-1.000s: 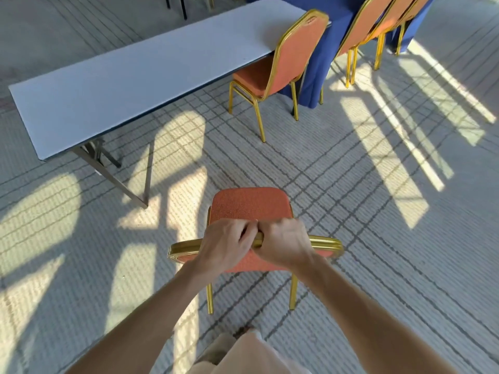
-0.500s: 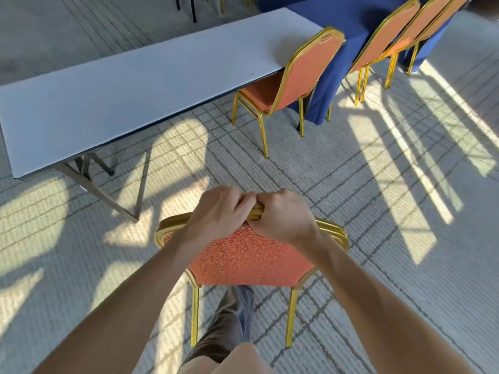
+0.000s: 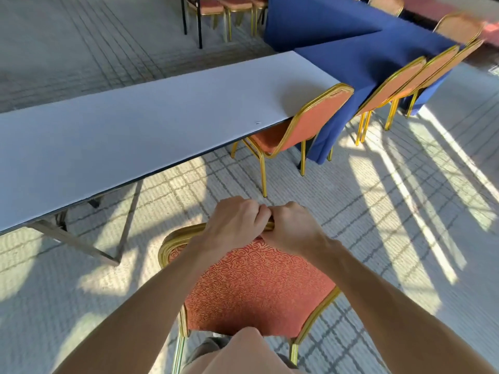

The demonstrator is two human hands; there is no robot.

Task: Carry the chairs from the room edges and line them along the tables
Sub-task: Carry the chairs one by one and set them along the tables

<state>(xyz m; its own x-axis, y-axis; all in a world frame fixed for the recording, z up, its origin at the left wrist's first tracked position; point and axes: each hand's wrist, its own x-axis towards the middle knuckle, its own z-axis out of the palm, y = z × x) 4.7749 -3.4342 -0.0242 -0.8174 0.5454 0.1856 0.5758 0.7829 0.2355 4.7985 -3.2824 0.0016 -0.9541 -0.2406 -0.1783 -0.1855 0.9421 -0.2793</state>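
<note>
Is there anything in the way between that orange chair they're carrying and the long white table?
Nothing visible. Only patterned grey carpet lies between the carried gold-framed orange padded chair and the long white table. The table's folding metal legs stand to the left; another orange chair is tucked in to the right.

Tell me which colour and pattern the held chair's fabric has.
Orange-red with a swirl pattern, framed in gold; the head view shows the chair best.

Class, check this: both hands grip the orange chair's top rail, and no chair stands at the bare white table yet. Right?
No: the head view shows one orange chair at the white table's right end. Left hand and right hand grip the carried chair.
</note>
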